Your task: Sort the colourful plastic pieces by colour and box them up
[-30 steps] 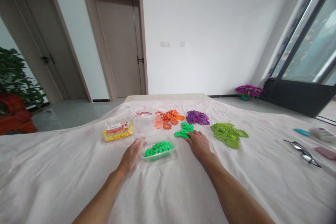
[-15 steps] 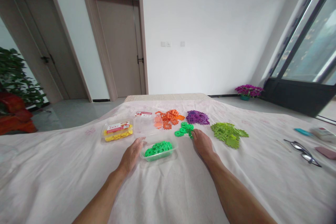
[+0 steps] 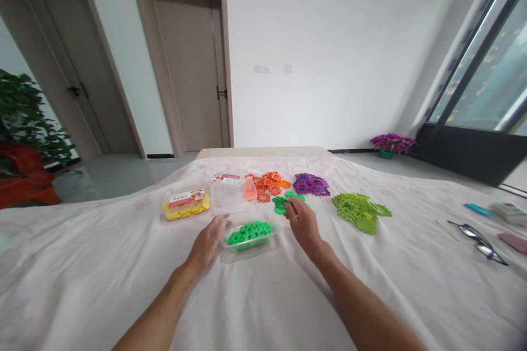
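Note:
My left hand rests against the left end of a clear plastic tub, its fingers stretched out along the rim. Inside the tub lies a heap of green interlocking discs with notched edges. Above and right of the tub, my right hand pinches a green interlocking disc between thumb and fingers. Several loose green discs lie on the cloth just behind that hand, partly hidden by it.
A lidded box of yellow pieces stands left, beside a clear lid or box. Orange pieces, purple pieces and lime-green pieces lie in piles. Glasses and a blue object are at the right.
My right hand has moved left from the loose green discs, with a green disc now in its fingers. The left hand stays at the tub.

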Demonstrator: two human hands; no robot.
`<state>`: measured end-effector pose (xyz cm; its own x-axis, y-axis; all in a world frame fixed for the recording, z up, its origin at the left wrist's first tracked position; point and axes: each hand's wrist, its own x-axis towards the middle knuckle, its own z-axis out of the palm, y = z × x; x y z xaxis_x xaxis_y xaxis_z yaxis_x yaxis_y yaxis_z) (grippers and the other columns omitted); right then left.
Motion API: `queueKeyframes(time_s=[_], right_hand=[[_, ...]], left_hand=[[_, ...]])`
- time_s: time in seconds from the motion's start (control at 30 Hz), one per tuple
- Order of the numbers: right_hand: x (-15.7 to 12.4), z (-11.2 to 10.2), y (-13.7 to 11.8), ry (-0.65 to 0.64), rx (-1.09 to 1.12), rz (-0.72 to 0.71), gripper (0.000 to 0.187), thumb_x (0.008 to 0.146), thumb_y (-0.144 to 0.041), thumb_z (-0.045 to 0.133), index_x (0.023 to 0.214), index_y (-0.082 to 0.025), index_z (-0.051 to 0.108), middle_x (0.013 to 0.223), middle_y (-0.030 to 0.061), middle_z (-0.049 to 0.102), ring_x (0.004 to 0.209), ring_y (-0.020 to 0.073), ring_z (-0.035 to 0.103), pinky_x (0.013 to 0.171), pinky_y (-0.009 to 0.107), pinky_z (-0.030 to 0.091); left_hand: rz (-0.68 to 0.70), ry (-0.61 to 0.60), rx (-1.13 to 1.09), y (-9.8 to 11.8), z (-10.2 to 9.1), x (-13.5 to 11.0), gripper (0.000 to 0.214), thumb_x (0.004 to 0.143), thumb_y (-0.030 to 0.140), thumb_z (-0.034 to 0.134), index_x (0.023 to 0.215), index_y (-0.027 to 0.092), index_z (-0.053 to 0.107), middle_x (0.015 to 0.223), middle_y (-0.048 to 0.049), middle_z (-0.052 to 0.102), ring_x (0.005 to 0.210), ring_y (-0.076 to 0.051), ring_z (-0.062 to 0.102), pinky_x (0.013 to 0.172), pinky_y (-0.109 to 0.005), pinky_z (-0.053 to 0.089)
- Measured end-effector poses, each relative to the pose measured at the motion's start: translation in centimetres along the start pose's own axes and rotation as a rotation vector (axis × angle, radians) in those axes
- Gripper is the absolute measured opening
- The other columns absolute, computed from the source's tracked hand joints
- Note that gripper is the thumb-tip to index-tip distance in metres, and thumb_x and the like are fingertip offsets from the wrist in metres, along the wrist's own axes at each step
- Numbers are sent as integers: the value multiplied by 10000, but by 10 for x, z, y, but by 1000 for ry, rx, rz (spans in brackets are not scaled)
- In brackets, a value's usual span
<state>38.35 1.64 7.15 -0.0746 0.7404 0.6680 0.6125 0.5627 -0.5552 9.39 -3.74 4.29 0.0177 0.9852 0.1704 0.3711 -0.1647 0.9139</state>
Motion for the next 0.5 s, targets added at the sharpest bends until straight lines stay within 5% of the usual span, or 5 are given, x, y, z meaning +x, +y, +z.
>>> queueKeyframes(time_s=[0.2, 0.5], right_hand=[[-14, 9, -43, -371, -98, -258, 327, 1022, -262, 415, 1283, -190, 597, 1227, 104, 678, 1101, 213, 638, 947, 334, 496], [-10, 10, 12, -146, -164, -51, 351, 999, -211, 372, 1220, -184, 643, 1175, 107, 692, 1114, 221, 615, 1006, 374, 467]], left_hand=[[8, 8, -1, -2, 0, 0, 576, 944, 570, 399, 1341, 186, 562, 1280, -124, 672, 1264, -259, 571, 1139, -399, 346], [46, 21, -15, -4, 0, 2, 561, 942, 570, 425, 1325, 194, 587, 1380, -113, 606, 1318, -248, 525, 1154, -388, 333]])
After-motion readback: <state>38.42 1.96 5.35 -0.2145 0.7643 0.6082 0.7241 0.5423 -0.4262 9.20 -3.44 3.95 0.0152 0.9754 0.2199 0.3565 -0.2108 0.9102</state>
